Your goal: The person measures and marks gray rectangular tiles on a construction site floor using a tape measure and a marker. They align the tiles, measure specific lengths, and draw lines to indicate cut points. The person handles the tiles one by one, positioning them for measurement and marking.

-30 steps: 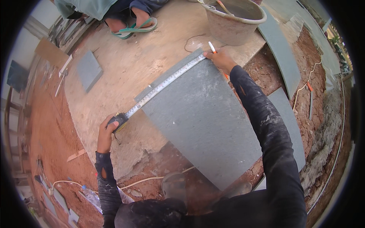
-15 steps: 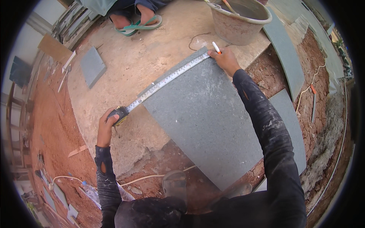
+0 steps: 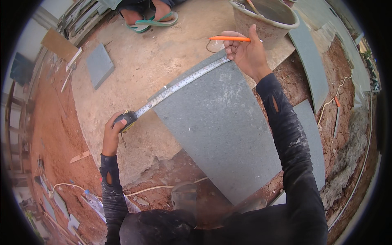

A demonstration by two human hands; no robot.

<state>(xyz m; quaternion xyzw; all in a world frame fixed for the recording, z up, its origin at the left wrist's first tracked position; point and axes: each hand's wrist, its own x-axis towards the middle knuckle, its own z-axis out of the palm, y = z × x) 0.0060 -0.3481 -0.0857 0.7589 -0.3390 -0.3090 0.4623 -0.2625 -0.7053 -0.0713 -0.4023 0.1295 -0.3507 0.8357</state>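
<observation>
My left hand [image 3: 110, 134] is closed around the dark case of a tape measure [image 3: 129, 119], just off the left corner of a grey stone slab [image 3: 220, 130]. The pulled-out blade [image 3: 185, 83] lies along the slab's far edge and runs to its far right corner. At that corner my right hand [image 3: 252, 58] is turned palm up with an orange pen [image 3: 224, 38] held across the fingers, pointing left. Its lower fingers are close to the blade's end; whether they touch it I cannot tell.
A worn bucket [image 3: 265, 24] with a tool handle stands beyond my right hand. A person's sandalled foot [image 3: 159, 19] is at the far side. A smaller grey tile [image 3: 99, 65] lies left on the concrete; more slabs [image 3: 308, 61] lie right. A pale cable [image 3: 155, 188] crosses the red soil.
My right hand has lifted slightly and turned palm up, swinging the pen from upright to nearly level. The left hand keeps the tape measure in about the same place.
</observation>
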